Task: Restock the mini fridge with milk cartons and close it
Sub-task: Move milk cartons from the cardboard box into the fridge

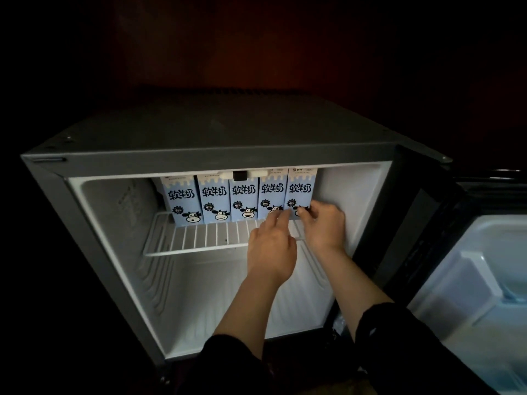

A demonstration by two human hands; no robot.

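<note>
Head view, and the right grip (323, 223) has its fingers curled onto the foot of the rightmost milk carton (301, 186), holding it at the lower front edge. Just to its left, the left grip (271, 246) is loose, fingertips stretched out against the base of the neighbouring carton (272, 192), pressing rather than clasping. Further left of both grips, three more cartons (243, 195) complete a row of five, all upright, side by side at the back of the wire shelf (199, 238) under the hands. Pale blue boxes, a cartoon cow low on each front, dark lettering above. This looks like the squaring-up of the row: nudge that end carton flush, let go, draw both hands out. Then the door (484, 280), swung wide off to the right of the right grip, needs pushing closed on the mini fridge (199, 138).
</note>
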